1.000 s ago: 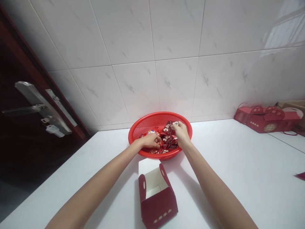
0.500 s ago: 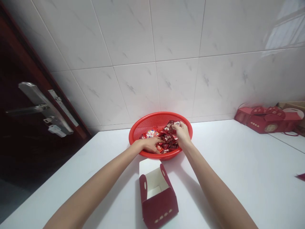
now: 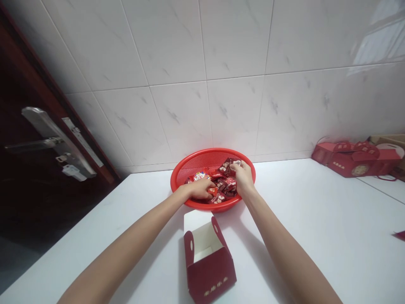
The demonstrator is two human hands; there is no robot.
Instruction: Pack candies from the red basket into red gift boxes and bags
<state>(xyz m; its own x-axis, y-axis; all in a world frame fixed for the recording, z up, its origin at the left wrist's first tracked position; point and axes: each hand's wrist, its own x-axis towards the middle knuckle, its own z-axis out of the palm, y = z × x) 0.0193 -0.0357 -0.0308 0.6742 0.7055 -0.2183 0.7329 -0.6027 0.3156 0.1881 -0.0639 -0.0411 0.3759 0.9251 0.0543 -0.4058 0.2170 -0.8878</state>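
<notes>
A red plastic basket (image 3: 211, 153) with mesh sides holds a pile of wrapped candies (image 3: 225, 185) in red and dark brown wrappers. Inside it, on the left, my left hand (image 3: 202, 188) is closed on a small red-wrapped candy (image 3: 212, 191). My right hand (image 3: 243, 175) pinches a dark brown candy packet (image 3: 228, 166) above the pile, at the basket's right side. In front of the basket stands a dark red cardboard box (image 3: 212, 274), its top open and white inside, with handle flaps raised at both sides.
Closed red gift boxes (image 3: 357, 158) stand at the right by the tiled wall (image 3: 234, 114), beside a brown carton (image 3: 389, 138). The white table (image 3: 148, 228) ends at the left near a dark door with a metal handle (image 3: 57, 139) and keys.
My left hand has drawn its fingers in around a small red candy, uncovering more of the pile. My right hand still holds the dark brown packet, shifted very slightly.
</notes>
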